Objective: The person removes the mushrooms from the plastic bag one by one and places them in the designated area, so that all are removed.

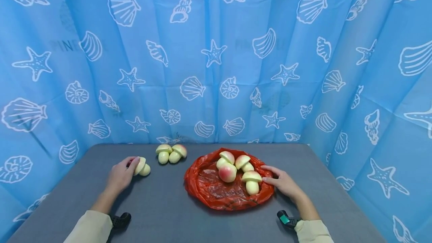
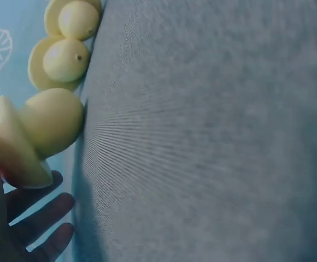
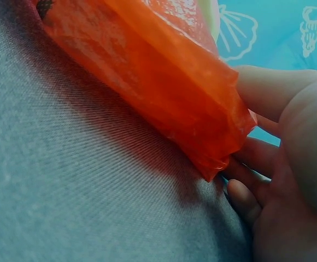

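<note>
Left hand point(image 1: 120, 174) grips one mushroom point(image 1: 144, 170); right hand point(image 1: 286, 183) pinches red bag point(image 1: 193, 178), four mushrooms point(image 1: 227, 173) inside, to its left.

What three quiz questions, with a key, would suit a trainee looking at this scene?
1. How many mushrooms can be seen inside the red bag?

2. True or false: the right grip is holding a mushroom.

3. Where does the left grip hold its mushroom?
A. By the stem
B. By the cap
C. It holds none

Key:
1. Four.
2. False; it is at the bag's edge.
3. B.
</note>
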The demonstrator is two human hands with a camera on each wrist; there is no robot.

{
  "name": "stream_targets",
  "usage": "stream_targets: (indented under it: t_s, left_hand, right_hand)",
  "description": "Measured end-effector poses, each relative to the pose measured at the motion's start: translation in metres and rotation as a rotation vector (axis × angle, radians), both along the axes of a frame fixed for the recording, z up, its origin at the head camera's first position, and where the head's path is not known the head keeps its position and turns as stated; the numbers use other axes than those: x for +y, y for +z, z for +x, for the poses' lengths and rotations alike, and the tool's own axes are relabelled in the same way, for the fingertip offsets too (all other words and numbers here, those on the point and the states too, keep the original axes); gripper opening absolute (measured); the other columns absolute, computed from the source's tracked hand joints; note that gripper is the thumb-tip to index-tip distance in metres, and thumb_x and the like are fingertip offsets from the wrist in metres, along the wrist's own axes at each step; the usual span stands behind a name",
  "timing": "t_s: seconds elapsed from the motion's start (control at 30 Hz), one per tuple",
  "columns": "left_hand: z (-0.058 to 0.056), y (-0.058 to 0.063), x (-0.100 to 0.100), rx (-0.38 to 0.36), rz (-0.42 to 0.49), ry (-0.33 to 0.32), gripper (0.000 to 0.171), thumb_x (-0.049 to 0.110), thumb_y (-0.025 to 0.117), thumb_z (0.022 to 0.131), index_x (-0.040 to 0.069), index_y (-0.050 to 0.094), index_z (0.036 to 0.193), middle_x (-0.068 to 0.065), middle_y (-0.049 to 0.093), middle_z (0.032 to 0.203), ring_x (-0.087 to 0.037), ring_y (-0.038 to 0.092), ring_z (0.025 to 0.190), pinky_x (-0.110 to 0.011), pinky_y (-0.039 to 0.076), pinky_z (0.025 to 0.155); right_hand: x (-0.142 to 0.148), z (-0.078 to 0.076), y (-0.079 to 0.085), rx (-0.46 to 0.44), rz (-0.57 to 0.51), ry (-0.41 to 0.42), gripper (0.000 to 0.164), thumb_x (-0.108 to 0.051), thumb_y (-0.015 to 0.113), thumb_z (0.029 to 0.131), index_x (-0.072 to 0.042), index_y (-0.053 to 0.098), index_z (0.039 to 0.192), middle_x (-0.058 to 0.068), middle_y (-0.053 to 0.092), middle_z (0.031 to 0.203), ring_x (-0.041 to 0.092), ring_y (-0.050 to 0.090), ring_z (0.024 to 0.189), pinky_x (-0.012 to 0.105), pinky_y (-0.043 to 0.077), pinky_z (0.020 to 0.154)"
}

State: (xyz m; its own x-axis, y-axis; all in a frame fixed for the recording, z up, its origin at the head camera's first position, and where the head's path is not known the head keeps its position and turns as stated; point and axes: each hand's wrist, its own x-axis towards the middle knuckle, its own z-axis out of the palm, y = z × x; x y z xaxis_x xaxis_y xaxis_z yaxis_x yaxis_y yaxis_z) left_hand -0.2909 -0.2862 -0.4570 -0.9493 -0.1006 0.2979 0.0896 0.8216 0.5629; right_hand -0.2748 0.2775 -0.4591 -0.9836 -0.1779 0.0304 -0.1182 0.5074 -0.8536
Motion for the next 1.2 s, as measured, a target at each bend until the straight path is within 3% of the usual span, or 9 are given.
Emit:
stream_targets:
  t_s: [0.17, 0.33, 0.5, 0.7, 0.87, 1.2]
  left_hand:
    - [0.000, -0.003, -0.004, -0.002, -0.019, 0.043, 0.066, 0.052, 0.029, 0.103, -0.001, 0.054, 0.132, -0.029, 0.056, 0.125, -0.049, 0.052, 0.111, -0.061, 0.039, 0.089]
    - [0.000, -0.004, -0.003, 0.031, -0.026, 0.050, 0.063, 0.050, 0.033, 0.103, -0.001, 0.053, 0.133, -0.029, 0.055, 0.126, -0.048, 0.050, 0.114, -0.062, 0.038, 0.091]
    - [-0.001, 0.000, 0.000, 0.049, -0.067, 0.030, 0.064, 0.053, 0.040, 0.101, 0.000, 0.052, 0.135, -0.028, 0.054, 0.125, -0.047, 0.051, 0.114, -0.062, 0.039, 0.089]
    - [0.003, 0.005, -0.001, 0.074, -0.172, 0.002, 0.069, 0.058, 0.059, 0.090, 0.005, 0.055, 0.134, -0.025, 0.056, 0.124, -0.045, 0.053, 0.110, -0.062, 0.042, 0.084]
    - [0.000, 0.006, -0.001, 0.098, -0.238, -0.037, 0.062, 0.047, 0.070, 0.087, 0.006, 0.057, 0.132, -0.022, 0.058, 0.121, -0.042, 0.055, 0.107, -0.060, 0.043, 0.082]
    - [-0.010, 0.010, -0.003, 0.085, -0.289, -0.068, 0.054, 0.033, 0.076, 0.085, 0.006, 0.059, 0.129, -0.021, 0.060, 0.117, -0.041, 0.056, 0.102, -0.060, 0.044, 0.079]
  right_hand:
    - [-0.002, -0.001, 0.003, -0.002, 0.001, 0.005, 0.054, -0.028, 0.067, 0.092, -0.005, 0.052, 0.139, 0.025, 0.041, 0.145, 0.046, 0.034, 0.133, 0.060, 0.031, 0.104]
    - [-0.002, -0.002, 0.003, 0.003, 0.009, 0.010, 0.054, -0.029, 0.067, 0.092, -0.005, 0.053, 0.139, 0.025, 0.042, 0.144, 0.045, 0.034, 0.133, 0.060, 0.032, 0.104]
    - [-0.002, -0.002, 0.002, 0.003, 0.001, 0.007, 0.054, -0.028, 0.067, 0.092, -0.005, 0.053, 0.138, 0.025, 0.042, 0.144, 0.046, 0.034, 0.133, 0.060, 0.031, 0.105]
    - [-0.001, -0.001, 0.001, -0.007, -0.003, -0.002, 0.054, -0.028, 0.067, 0.092, -0.006, 0.052, 0.139, 0.025, 0.041, 0.145, 0.046, 0.032, 0.134, 0.061, 0.030, 0.105]
    - [0.002, 0.000, 0.001, -0.006, -0.004, -0.007, 0.053, -0.027, 0.067, 0.093, -0.005, 0.052, 0.139, 0.026, 0.040, 0.145, 0.047, 0.032, 0.134, 0.060, 0.031, 0.104]
    - [0.001, -0.001, 0.000, 0.001, 0.002, 0.001, 0.054, -0.030, 0.068, 0.092, -0.006, 0.053, 0.138, 0.025, 0.041, 0.145, 0.046, 0.032, 0.134, 0.061, 0.029, 0.105]
